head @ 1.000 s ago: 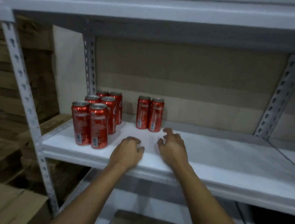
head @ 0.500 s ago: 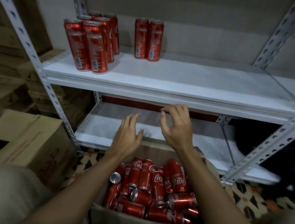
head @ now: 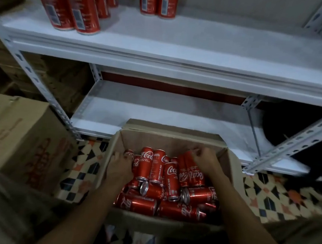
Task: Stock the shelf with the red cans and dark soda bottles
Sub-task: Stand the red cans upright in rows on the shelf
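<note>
An open cardboard box [head: 171,142] stands on the floor below me, holding several red cans [head: 157,167] lying in a loose pile. My left hand [head: 119,169] reaches into the box's left side and rests on the cans, its fingers hidden among them. My right hand [head: 204,160] is at the far right of the box, fingers curled over the end of a red can [head: 187,163]. On the white shelf [head: 200,48] above, several red cans [head: 76,7] stand upright at the left and a pair [head: 158,2] near the middle. No dark soda bottles are in view.
A lower white shelf [head: 157,112] sits just behind the box. A closed cardboard carton [head: 20,135] stands on the patterned tile floor at the left. Perforated metal uprights frame the rack, and a diagonal brace [head: 293,143] crosses at the right.
My view dropped from the shelf to the floor. Both hands left the shelf, came down and entered the box of cans; the right hand's fingers have curled onto a can.
</note>
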